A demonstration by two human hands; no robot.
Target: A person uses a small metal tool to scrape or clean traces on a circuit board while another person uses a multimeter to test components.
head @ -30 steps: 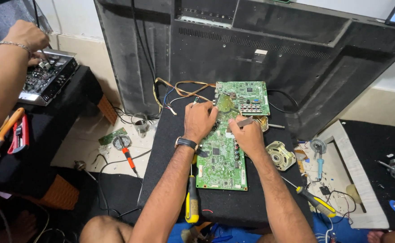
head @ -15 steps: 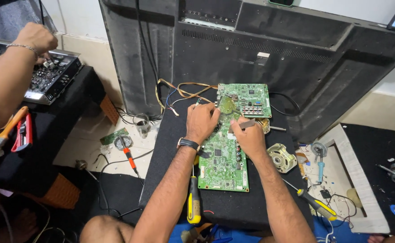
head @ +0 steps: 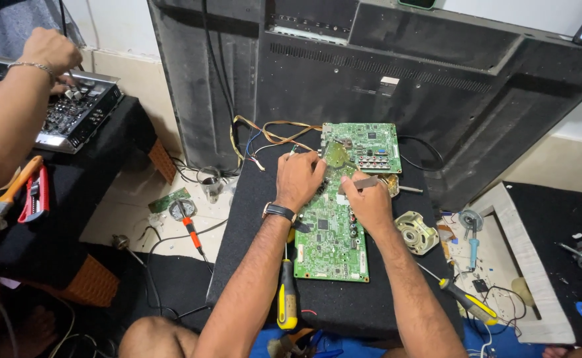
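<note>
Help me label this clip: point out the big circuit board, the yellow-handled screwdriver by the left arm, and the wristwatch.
circuit board (head: 330,248), head view, bare lower half.
screwdriver (head: 287,301), head view, middle of yellow handle.
wristwatch (head: 279,211), head view, dark strap on wrist.

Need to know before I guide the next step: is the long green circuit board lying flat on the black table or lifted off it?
Flat. The long green circuit board lies face up on the black table, both the left hand and the right hand resting on its upper part.

Single head-worn view, steeply downward and close over a black work surface (head: 344,305), facing an upright panel (head: 436,86).
</note>
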